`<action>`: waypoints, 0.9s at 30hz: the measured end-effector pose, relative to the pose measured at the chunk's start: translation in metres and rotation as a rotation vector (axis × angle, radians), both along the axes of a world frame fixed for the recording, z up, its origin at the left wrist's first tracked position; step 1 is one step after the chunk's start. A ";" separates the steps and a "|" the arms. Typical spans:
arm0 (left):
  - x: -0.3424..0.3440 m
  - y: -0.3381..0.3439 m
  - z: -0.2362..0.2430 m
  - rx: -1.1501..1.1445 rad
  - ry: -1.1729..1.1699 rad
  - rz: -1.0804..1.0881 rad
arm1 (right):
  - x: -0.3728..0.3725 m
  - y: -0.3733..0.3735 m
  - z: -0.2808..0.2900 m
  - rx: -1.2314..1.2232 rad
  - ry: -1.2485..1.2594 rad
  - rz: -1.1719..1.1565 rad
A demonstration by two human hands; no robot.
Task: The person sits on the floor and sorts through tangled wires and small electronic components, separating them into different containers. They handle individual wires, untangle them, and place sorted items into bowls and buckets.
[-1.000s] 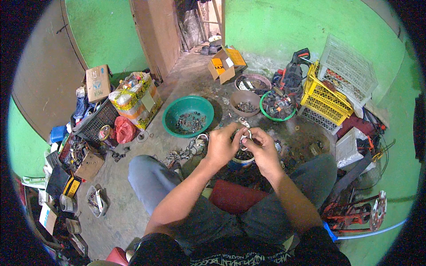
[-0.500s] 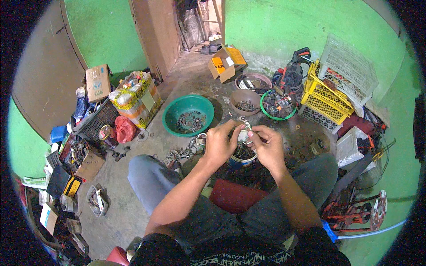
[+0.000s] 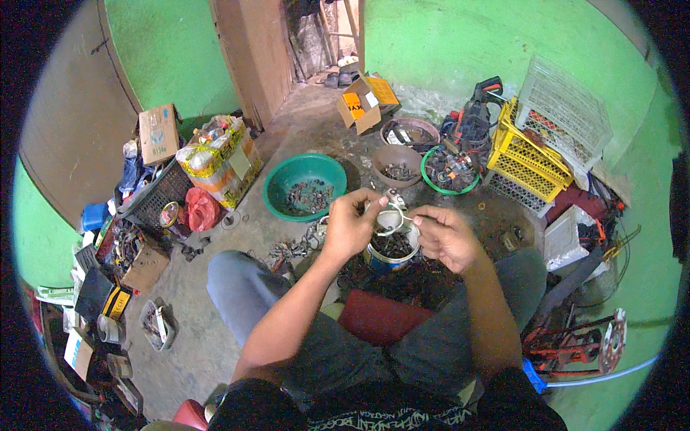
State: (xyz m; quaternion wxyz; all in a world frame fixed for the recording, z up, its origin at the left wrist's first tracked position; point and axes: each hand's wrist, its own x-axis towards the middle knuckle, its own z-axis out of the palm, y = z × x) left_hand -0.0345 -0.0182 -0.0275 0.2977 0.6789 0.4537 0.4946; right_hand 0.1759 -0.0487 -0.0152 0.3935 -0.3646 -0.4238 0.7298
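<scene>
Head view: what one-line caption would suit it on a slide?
Seated person's left hand and right hand hold a small metal ring above a blue can.

green basin [image 3: 277, 188], yellow crate [image 3: 523, 154], white crate [image 3: 564, 111], red cushion [image 3: 381, 316].

Soft, even daylight fills the room, brightest on the green wall [image 3: 460, 43] far beyond the hands, with only faint shadows under the left hand [image 3: 350, 228] and right hand [image 3: 447, 237]. The fisheye lens bends edges outward into a black rim. Small parts between the hands blur slightly.
</scene>
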 end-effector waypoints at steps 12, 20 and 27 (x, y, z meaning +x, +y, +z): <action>-0.001 0.005 -0.017 -0.166 0.186 -0.294 | -0.005 0.009 -0.025 0.520 -0.455 -0.198; 0.000 0.001 0.003 -0.115 0.007 -0.216 | -0.006 0.015 -0.025 0.804 -0.538 -0.445; 0.004 -0.003 -0.001 -0.189 -0.169 -0.160 | -0.018 0.009 -0.032 0.564 -0.486 -0.355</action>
